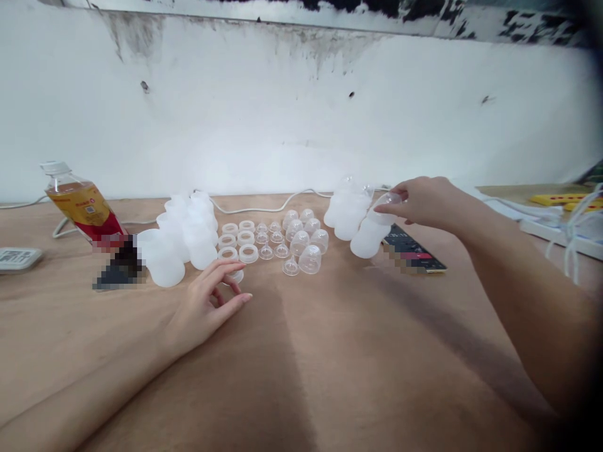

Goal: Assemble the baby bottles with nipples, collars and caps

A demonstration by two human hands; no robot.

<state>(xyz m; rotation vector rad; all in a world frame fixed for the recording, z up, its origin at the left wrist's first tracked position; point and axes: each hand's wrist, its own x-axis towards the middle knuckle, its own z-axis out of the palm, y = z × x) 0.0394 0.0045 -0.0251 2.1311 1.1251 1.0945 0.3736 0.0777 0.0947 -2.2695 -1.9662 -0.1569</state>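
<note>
My right hand (424, 202) reaches over a cluster of assembled white bottles (351, 216) at the right and grips the clear cap on top of the nearest white bottle (370, 237). My left hand (207, 307) rests on the wooden table (301, 376), thumb and fingers closing round a white screw ring (235, 276). Beyond it lie rows of white rings (238, 242), small clear teats (273, 242) and clear domed caps (304, 242). A group of open white bottle bodies (181, 242) stands at the left.
A drink bottle with a red and yellow label (82, 207) lies tilted at the far left, by a blurred dark object. A dark phone (414, 254) lies behind the right bottles. White cables and yellow items (565, 207) crowd the right edge. A white wall backs the table.
</note>
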